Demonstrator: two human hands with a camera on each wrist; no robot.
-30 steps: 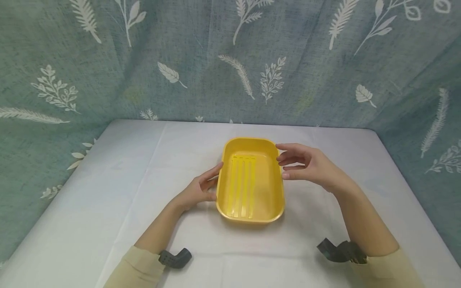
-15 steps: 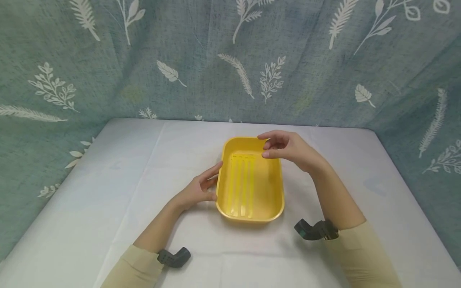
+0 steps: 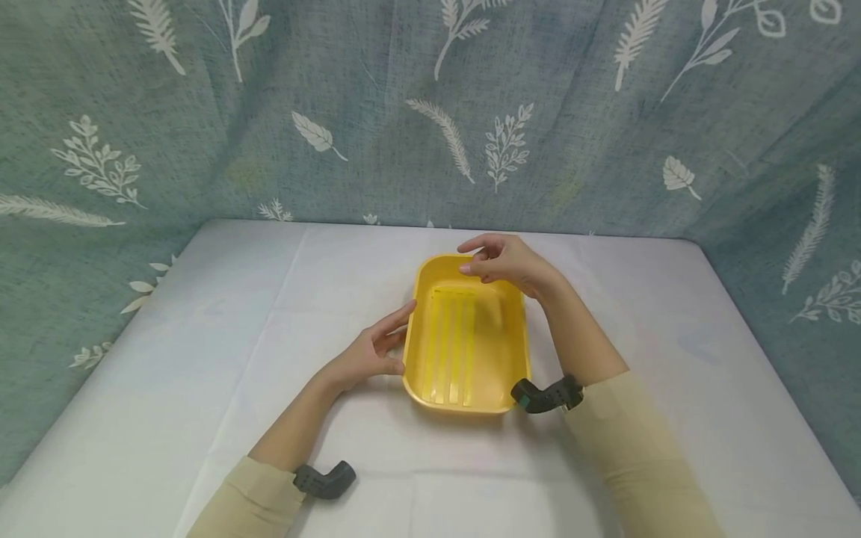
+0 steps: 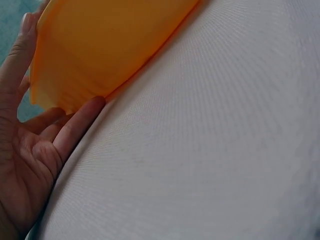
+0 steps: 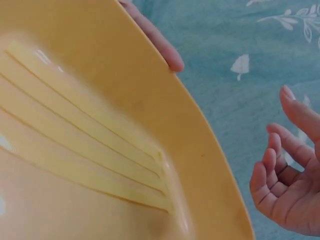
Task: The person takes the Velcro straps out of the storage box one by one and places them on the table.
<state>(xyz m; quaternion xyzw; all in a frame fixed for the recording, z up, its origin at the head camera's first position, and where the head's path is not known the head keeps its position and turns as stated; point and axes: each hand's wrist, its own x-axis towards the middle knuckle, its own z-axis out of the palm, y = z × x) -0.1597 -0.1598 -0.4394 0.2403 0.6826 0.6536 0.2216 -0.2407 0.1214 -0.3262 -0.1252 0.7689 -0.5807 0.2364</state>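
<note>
A yellow rectangular tray with rounded corners stands on the white tabletop. Several flat, brighter yellow strips lie side by side lengthwise on its floor, left of the middle. My left hand rests against the tray's left wall, fingers and thumb spread along it; the left wrist view has fingers touching the outside of the tray. Over the far rim my right hand hovers, fingers loosely bent and thumb apart. Nothing shows between the fingers of the right hand in the right wrist view.
A white cloth covers the table. Behind and at both sides hangs a green-blue curtain with white leaf prints. Each wrist wears a dark camera mount; the right mount overlaps the tray's near right corner in the head view.
My right hand has moved from the tray's right side leftward and away from me, to over the far rim. The left hand and tray have stayed in place.
</note>
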